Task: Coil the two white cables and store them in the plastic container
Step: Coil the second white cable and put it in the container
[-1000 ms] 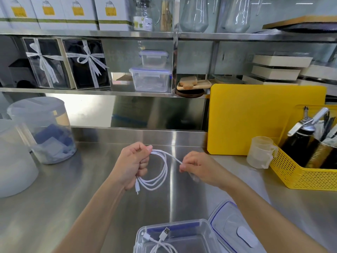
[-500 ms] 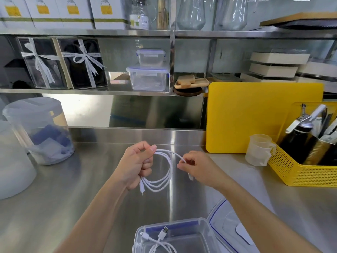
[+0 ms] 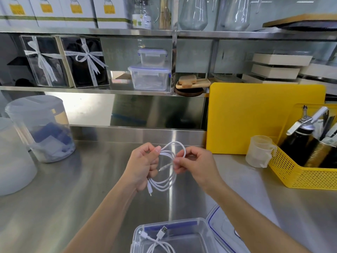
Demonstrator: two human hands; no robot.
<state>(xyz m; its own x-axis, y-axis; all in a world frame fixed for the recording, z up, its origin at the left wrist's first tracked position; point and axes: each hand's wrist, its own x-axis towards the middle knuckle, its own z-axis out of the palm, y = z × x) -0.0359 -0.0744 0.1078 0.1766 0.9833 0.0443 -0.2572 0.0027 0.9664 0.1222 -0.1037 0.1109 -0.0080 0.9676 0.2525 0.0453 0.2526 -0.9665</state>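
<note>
- Clear plastic container (image 3: 204, 234) sits nearest me at the bottom edge of the view, open, with one coiled white cable (image 3: 160, 243) already lying inside, its USB plug pointing up toward the far wall of the box.
- Just right of it on the steel table (image 3: 63, 198) lies the blue-rimmed lid (image 3: 221, 227), partly hidden under my right forearm.
- Above the table, between the container and the back wall, I hold the second white cable (image 3: 166, 172) in loose loops.
- My left hand (image 3: 143, 165) is curled closed around one side of the loops, thumb pressed on the strands at the top; a small plug hangs below my fist.
- My right hand (image 3: 196, 164) pinches the strands on the other side between thumb and fingertips; another plug tip shows in the gap between my two hands.
- Further right stands a translucent measuring cup (image 3: 259, 152), just beside a yellow perforated basket (image 3: 299, 172) holding a dark bottle with a metal pourer and other utensils.
- Behind those a yellow cutting board (image 3: 255, 115) leans upright against the back.
- Far left on the table stands a lidded round tub (image 3: 40, 128) with blue and white contents, and a cloudy white one at the edge.
- On the shelf (image 3: 91, 89) behind are two ribboned gift boxes and two stacked clear lidded boxes.
</note>
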